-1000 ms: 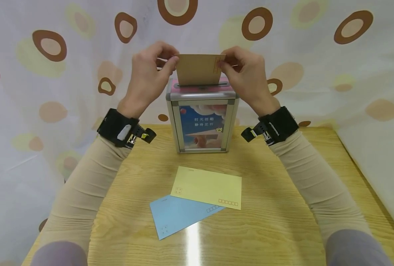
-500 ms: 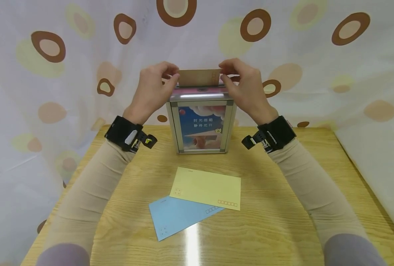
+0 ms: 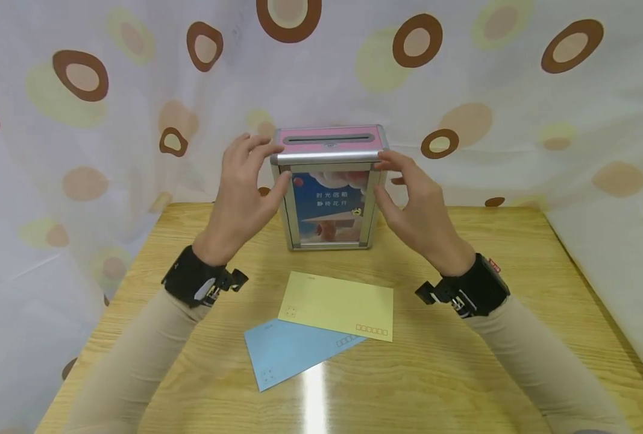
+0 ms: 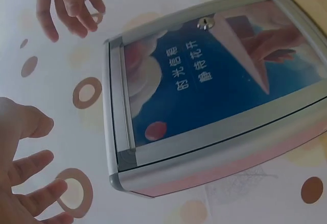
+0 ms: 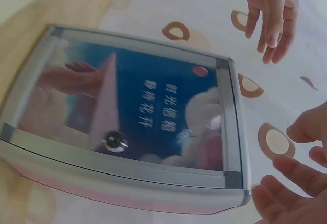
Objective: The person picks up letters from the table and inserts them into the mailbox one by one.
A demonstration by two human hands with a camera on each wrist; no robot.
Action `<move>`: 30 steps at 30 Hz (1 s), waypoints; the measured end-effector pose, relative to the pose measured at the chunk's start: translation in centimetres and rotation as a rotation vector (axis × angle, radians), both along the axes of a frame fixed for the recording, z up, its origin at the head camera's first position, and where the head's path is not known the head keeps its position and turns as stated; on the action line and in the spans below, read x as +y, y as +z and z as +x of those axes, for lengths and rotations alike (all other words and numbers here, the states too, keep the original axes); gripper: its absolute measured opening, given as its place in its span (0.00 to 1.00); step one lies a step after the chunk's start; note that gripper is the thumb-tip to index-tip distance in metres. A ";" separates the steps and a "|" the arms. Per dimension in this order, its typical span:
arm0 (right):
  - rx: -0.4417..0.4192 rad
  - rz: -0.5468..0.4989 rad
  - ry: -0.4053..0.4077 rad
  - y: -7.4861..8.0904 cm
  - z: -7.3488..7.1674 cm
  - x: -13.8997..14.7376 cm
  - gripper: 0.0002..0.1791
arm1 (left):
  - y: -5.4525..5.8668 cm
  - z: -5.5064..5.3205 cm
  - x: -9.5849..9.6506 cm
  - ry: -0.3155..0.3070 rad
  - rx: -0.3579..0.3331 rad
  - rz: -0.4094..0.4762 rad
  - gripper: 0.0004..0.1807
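Observation:
A metal-framed letter box [image 3: 329, 199] with a pink top stands at the back of the table, its slot [image 3: 329, 138] showing no envelope. To its left, my left hand [image 3: 245, 193] hangs with spread fingers and nothing in them. My right hand [image 3: 419, 205] is at the box's right front edge, fingers loosely bent and holding nothing. Both hands show free of the box in the left wrist view, where the box front [image 4: 204, 76] carries a picture and a small round lock [image 4: 206, 23]. In front of the box lie a yellow envelope [image 3: 337, 304] and a blue envelope [image 3: 299, 349], partly covered by the yellow one.
The wooden table [image 3: 462, 361] runs up to a patterned cloth [image 3: 321, 78] behind the box, which also hangs along both sides. A black camera band [image 3: 193, 280] sits on the left wrist and another band [image 3: 475, 286] on the right.
The brown envelope that both hands pinched has gone down through the slot and out of sight. Both hands have let go and come down and back toward the box's front.

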State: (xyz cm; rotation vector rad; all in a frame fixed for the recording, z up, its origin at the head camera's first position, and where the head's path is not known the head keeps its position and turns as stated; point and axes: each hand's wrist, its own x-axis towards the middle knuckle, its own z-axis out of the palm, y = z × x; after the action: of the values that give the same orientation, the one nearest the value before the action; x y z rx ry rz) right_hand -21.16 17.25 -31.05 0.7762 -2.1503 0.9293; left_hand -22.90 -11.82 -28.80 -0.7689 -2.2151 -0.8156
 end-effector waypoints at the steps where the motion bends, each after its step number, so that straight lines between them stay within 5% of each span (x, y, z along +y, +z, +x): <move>1: -0.031 0.010 0.001 -0.5 0.5 0.2 0.28 | -0.5 0.5 0.0 -0.008 0.018 0.001 0.22; 8: -0.216 0.100 -0.003 -4.0 3.5 1.4 0.35 | -4.3 4.0 0.3 -0.014 -0.029 -0.030 0.30; 15: -0.449 0.253 0.002 -6.5 6.3 2.3 0.50 | -8.7 7.6 1.1 0.077 -0.224 -0.227 0.51; 23: -0.431 0.472 -0.144 -9.2 9.8 2.6 0.63 | -12.7 11.2 1.5 0.158 -0.488 -0.377 0.63; 30: -0.563 0.518 -0.233 -12.4 11.9 2.2 0.66 | -14.9 13.3 2.0 0.216 -0.614 -0.393 0.67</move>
State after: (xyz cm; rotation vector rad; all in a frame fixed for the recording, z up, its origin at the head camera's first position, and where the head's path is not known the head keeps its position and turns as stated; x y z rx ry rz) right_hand -9.24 19.49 -43.41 0.5074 -2.9678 0.5010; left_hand -9.59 -9.84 -43.71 -0.4709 -3.0059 -0.5579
